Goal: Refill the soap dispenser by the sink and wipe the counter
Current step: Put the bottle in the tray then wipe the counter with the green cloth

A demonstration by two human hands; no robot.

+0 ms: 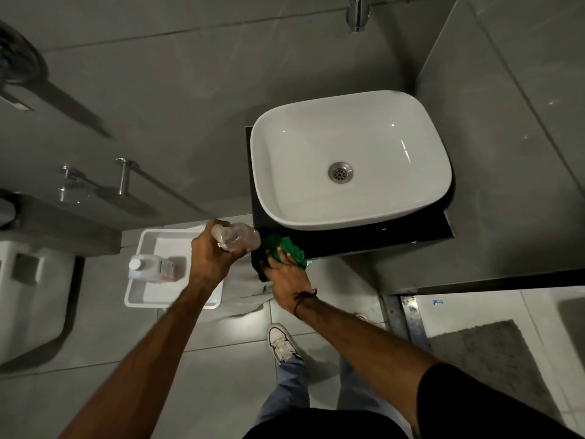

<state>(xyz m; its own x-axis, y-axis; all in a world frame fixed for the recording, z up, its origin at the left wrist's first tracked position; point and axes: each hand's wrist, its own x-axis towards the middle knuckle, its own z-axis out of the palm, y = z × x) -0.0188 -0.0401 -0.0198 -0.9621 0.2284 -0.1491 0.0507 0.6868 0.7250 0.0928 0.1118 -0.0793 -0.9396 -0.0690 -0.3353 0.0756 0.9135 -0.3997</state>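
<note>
My left hand holds a clear soap dispenser with a pump top, lifted just off the left corner of the black counter. My right hand presses a green cloth flat on that front left corner, fingers spread over it. The white basin sits on the counter behind the cloth. A white refill bottle with a pink label lies in a white tray to the left, below my left hand.
A tap sticks out of the grey tiled wall above the basin. A toilet stands at the left with chrome fittings on the wall above. A grey mat lies on the floor at the right. My shoe is under the counter's edge.
</note>
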